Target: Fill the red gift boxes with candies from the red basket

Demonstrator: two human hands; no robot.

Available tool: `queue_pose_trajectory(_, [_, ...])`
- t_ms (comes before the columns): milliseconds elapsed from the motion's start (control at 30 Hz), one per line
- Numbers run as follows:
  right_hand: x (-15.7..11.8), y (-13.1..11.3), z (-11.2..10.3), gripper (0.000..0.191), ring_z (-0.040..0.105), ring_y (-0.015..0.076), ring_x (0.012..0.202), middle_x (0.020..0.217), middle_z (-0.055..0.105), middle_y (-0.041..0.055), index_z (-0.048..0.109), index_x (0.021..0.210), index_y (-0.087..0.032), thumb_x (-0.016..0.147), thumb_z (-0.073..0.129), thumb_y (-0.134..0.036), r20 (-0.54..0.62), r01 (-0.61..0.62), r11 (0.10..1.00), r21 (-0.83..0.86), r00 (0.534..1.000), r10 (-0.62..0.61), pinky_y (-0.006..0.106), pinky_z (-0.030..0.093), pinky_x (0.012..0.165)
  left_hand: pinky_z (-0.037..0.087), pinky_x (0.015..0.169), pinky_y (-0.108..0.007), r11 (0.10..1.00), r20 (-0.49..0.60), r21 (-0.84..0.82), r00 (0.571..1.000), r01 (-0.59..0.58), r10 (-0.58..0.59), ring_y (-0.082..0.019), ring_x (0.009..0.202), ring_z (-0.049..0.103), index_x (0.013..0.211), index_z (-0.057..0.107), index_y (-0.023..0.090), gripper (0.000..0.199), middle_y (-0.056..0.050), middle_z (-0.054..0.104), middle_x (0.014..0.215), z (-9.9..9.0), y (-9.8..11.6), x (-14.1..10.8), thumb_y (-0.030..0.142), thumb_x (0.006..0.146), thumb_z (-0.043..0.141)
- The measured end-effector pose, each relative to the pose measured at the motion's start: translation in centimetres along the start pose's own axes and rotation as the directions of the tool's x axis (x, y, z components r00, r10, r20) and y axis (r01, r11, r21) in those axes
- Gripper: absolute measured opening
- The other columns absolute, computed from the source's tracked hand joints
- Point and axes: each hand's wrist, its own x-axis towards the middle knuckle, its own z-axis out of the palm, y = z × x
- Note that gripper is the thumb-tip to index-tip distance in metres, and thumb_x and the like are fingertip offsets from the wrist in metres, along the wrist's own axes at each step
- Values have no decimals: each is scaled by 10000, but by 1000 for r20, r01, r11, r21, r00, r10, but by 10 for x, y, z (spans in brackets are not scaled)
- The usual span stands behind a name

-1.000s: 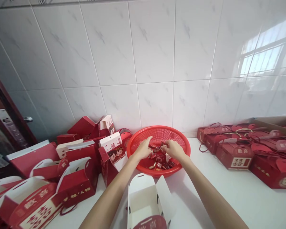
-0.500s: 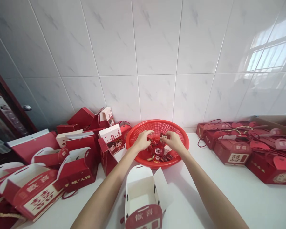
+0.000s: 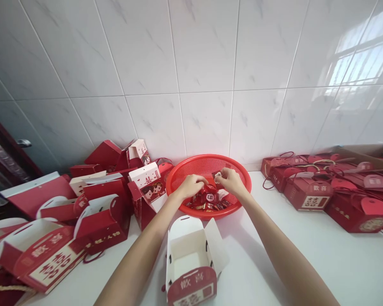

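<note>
Both hands are in a red plastic basket (image 3: 175, 178) of wrapped candies (image 3: 210, 198). My left hand (image 3: 192, 186) has its fingers bent down together over the candies; what they grip, if anything, is hidden. At the basket's right side, my right hand (image 3: 230, 182) pinches a small dark packet (image 3: 216, 174) between thumb and fingers. Between my forearms, in front of the basket, stands an open box (image 3: 191, 263), white inside with a red front; nothing shows inside it.
Several open red boxes (image 3: 105, 221) crowd the left side of the white table (image 3: 255, 263). Closed red boxes (image 3: 309, 193) with cords are grouped at the right, a cardboard carton (image 3: 357, 152) behind them. A tiled wall (image 3: 207, 123) rises behind the basket.
The view has shifted a little. My left hand's fingers have moved closer in over the candies, and my right hand still holds the small packet.
</note>
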Motion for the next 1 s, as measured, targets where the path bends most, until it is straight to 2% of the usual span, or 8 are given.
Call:
queue_pose_trajectory(67, [0,2,1,169,564,148,576,549,543,-50,426,634,-230,742,547,-278,16,-3,1000,24,1000,3,260,370,559,533,824,-262,1000,173,12,985,-12,10,-183,862,699,975,784,189,388,-26,781,943,0,1,-2,105,775,463])
queue_pose_trajectory(167, [1,4,2,166,577,151,574,549,535,-47,423,633,-229,738,545,-269,31,-10,999,48,999,8,257,374,550,517,651,-238,999,431,31,902,-26,10,-180,713,679,891,796,218,248,3,758,781,0,1,-6,213,725,611])
queue_pose_trajectory(267, [1,5,2,159,574,149,581,577,553,-36,444,635,-224,742,551,-272,40,-8,999,35,999,6,252,365,538,507,672,-246,994,561,68,827,-87,34,-203,789,676,1008,775,272,333,6,750,882,0,3,-9,307,686,701])
queue_pose_trajectory(367, [1,4,0,184,546,139,577,573,556,-34,458,616,-219,764,555,-269,39,-2,998,-56,999,4,249,358,547,512,827,-306,961,509,239,861,-139,-3,-270,1008,653,1260,667,324,585,-50,698,1136,0,5,-10,381,681,727])
queue_pose_trajectory(500, [0,1,-1,165,562,147,631,617,602,-14,519,640,-210,784,580,-261,36,-13,989,-148,999,18,246,367,575,502,901,-391,896,405,440,904,-64,-134,-360,1162,593,1414,536,356,844,-129,573,1354,3,4,-9,365,609,787])
queue_pose_trajectory(600, [0,1,0,106,588,155,656,647,639,2,570,679,-199,775,604,-228,55,-15,987,-157,998,24,245,378,587,506,860,-355,905,408,414,909,-99,-87,-349,1145,600,1290,645,349,724,-101,622,1296,5,1,-6,304,585,798])
queue_pose_trajectory(800, [0,3,1,123,579,144,618,618,626,-5,561,655,-198,773,593,-182,93,-1,985,-170,995,18,233,362,548,459,599,-262,913,444,391,893,-117,-76,-217,682,654,792,752,226,135,-20,713,743,7,2,-4,207,660,734])
queue_pose_trajectory(1000, [-3,-1,-1,158,595,141,578,607,632,-4,543,627,-195,775,578,-152,170,13,984,-177,985,17,228,370,525,466,650,-267,899,251,436,965,-42,-77,-224,810,691,914,727,214,240,-64,748,906,4,5,-3,101,771,570])
